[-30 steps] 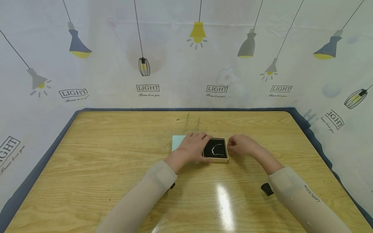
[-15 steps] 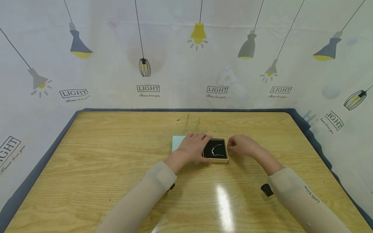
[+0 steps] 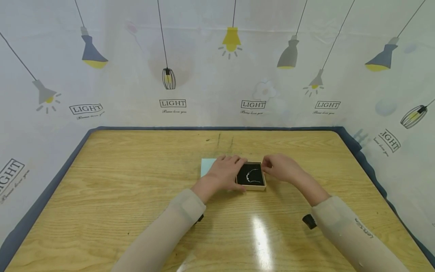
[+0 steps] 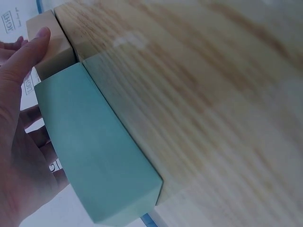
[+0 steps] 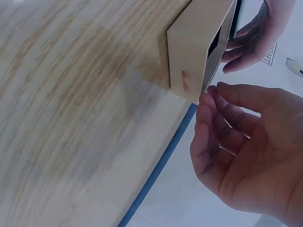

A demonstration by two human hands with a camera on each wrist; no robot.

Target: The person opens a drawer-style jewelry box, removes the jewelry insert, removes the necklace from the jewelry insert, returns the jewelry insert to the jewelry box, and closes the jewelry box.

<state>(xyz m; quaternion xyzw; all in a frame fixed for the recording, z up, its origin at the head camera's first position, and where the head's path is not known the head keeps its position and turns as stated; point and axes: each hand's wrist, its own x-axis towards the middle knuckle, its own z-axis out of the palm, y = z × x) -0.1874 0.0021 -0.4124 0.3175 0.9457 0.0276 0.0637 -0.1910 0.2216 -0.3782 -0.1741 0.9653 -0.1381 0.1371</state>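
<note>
A sliding jewelry box lies on the table, with a beige drawer (image 3: 255, 187) drawn out rightward from its pale teal sleeve (image 3: 206, 166). Inside, a silver bracelet (image 3: 249, 176) curves over a black lining (image 3: 242, 176). My left hand (image 3: 225, 173) spans the box from above, thumb against the drawer's near side, fingers toward the far side. In the right wrist view a small reddish tab (image 5: 185, 80) shows on the drawer's end face. My right hand (image 3: 283, 168) has thumb and fingertips curled at the drawer's far right corner; I cannot tell whether they pinch it.
The wooden table (image 3: 136, 181) has a dark blue border (image 3: 217, 128) along its back. Behind it hangs a pale cloth (image 3: 204, 45) printed with lamps. Black pieces show by both wrists, the right one being a dark strap (image 3: 309, 221).
My right hand has moved slightly up and left, from the drawer's right end to its far right corner. The drawer has shifted a touch to the left; my left hand stays put.
</note>
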